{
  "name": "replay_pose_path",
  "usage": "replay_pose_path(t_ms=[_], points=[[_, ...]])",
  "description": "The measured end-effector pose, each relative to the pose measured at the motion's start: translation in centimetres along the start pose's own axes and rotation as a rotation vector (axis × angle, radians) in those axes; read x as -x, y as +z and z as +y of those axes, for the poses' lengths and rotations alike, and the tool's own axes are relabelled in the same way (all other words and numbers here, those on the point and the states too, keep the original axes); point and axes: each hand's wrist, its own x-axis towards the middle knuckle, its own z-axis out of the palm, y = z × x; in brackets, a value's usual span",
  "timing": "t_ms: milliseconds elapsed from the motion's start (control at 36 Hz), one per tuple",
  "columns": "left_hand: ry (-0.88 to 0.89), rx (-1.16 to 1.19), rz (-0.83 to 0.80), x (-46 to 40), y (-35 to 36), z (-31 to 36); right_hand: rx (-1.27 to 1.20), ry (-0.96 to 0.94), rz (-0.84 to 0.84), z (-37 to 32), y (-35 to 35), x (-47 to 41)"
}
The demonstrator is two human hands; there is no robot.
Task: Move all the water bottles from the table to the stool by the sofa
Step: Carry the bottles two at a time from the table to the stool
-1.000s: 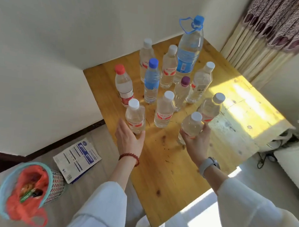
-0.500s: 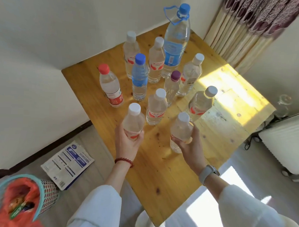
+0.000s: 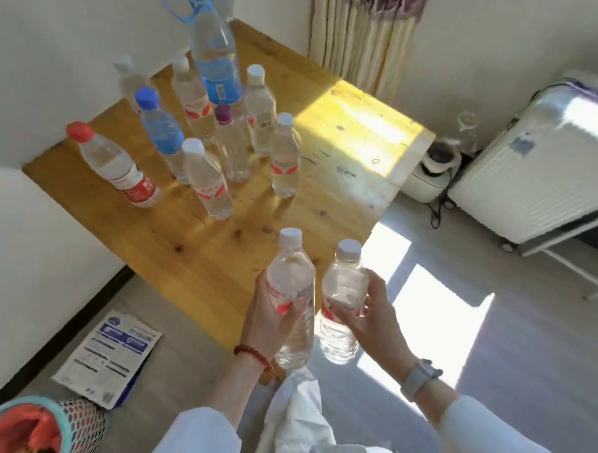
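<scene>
Two white-capped bottles are up off the table point(image 3: 200, 256) near its front corner: left hand point(image 3: 269, 315) wrapped around one bottle point(image 3: 293, 294), right hand point(image 3: 372, 318) gripping the other bottle point(image 3: 344, 293). Nine more stand toward the back-left edge.

White sleeves point(image 3: 507, 437) (bead bracelet point(image 3: 253, 357), watch point(image 3: 419, 377))

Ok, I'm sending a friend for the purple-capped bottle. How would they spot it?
Start at the wooden table in the wall corner. In the cluster of upright bottles, look just in front of the tall blue-labelled jug. The purple-capped bottle is the only one with a purple cap; its neighbours have white or blue caps.
</scene>
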Motion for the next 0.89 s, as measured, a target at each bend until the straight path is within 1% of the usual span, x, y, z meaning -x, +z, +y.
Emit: replay_pose_path(t_ms=[139, 250, 361, 528, 667, 778, 889], points=[[0.084, -0.049, -0.149, 3.7, 7.8, 3.8, 0.050, 0.043, 0.144, 3.8, -8.2, 5.6], [0.167, -0.090, -0.326, 8.2, 15.7, 7.7, 0.067, 0.089, 0.281, 7.4, -15.5, 11.8], [0.271, -0.126, -0.540, 13.6, 24.5, 10.9, 0.065, 0.167, 0.464, 11.4, -22.7, 18.9], [0.364, -0.118, -0.846, 22.2, 37.0, 15.4, 0.022, 0.322, 0.744, 16.6, -32.2, 29.1], [0.465, -0.226, -1.100, 28.6, 47.0, 18.2, -0.060, 0.441, 1.002, 20.8, -38.3, 36.5], [0.573, -0.310, -1.221, 33.5, 55.2, 20.1, -0.114, 0.525, 1.175, 24.6, -43.0, 41.3], [0.692, -0.407, -1.342, 38.0, 64.0, 21.4, -0.125, 0.613, 1.304, 29.2, -48.5, 45.3]])
